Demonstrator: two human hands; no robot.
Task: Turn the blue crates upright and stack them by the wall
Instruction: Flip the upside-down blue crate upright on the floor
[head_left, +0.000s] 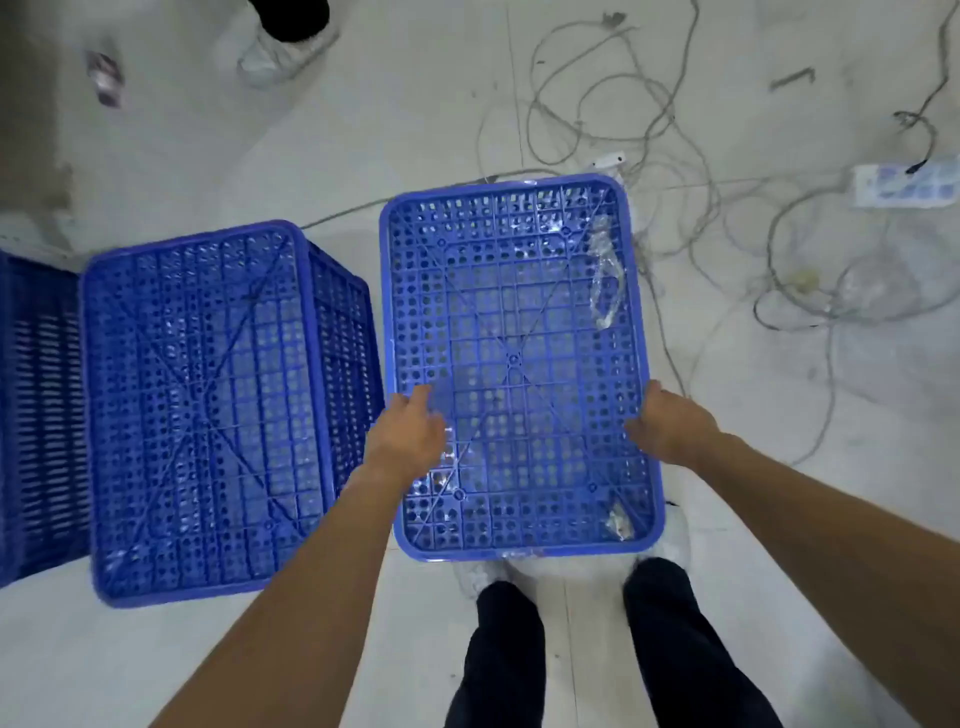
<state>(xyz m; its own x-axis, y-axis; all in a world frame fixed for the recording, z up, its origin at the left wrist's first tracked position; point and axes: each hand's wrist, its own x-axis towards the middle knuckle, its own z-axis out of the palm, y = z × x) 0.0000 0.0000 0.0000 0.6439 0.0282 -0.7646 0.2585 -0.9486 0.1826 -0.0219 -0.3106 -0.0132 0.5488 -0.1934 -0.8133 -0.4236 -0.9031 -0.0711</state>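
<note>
Fingers of the left hand (410, 436) and right hand (667, 426) are spread against the upturned blue crate (514, 312); slipping is risked on smooth edges, snagging on cables (675, 156).

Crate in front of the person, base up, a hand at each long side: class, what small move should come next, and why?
Probably close both hands on the side edges. The crate shows its gridded base, so it is upside down. The left hand rests on the base near the edge; the right hand sits at the rim. A firm grip on both sides likely comes before flipping.

Bare forearms, no sleeves showing; black trousers (670, 639) and white shoes (675, 535) just beside the blue crate (514, 358).
</note>
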